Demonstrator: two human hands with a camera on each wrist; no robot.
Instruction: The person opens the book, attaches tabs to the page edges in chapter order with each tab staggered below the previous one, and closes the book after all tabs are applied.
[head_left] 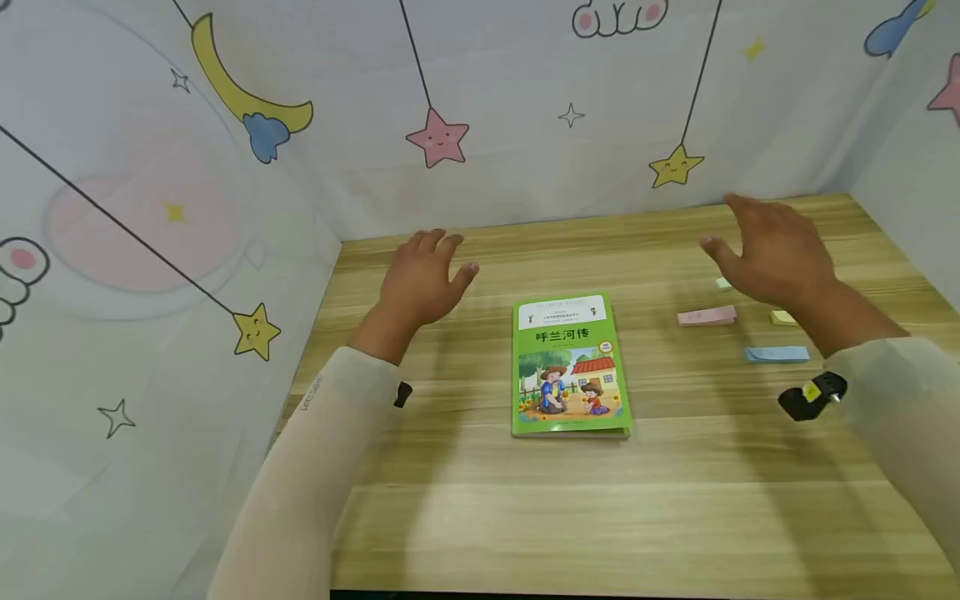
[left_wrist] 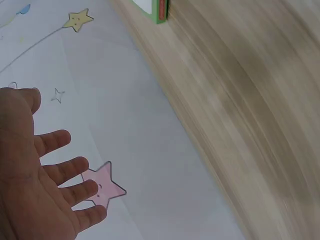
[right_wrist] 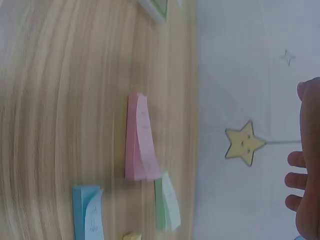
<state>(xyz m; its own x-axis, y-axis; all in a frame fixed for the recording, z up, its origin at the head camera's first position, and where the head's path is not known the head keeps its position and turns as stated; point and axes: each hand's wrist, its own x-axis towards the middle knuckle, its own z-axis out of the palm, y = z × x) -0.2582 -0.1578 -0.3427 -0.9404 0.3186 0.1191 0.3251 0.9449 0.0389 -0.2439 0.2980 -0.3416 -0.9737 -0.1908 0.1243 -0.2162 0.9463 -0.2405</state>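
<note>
You have one book and four piles of notes on the table: one pink, one green, one yellow and one blue. Both of your hands are up in the air with their fingers loose and spread, and they hold nothing.

The book lies flat near the middle of the table, between your hands but closer to the front edge than they are. Its green front cover faces up. Your left hand is up to the left of the book, toward the table's back left corner. Your right hand is well to the right of it, toward the back right corner.

The notes lie on the right part of the table, close to your right hand. The green notes are nearest the back edge, and the pink notes are just beside them; I can't quite tell if those two touch. The blue notes are nearest the front edge of the four. From your head, your right hand and wrist get in the way of the green notes and the yellow notes, so only bits of those show.

Past the table's back edge hangs a white cloth with a moon and smiling stars on it.
</note>
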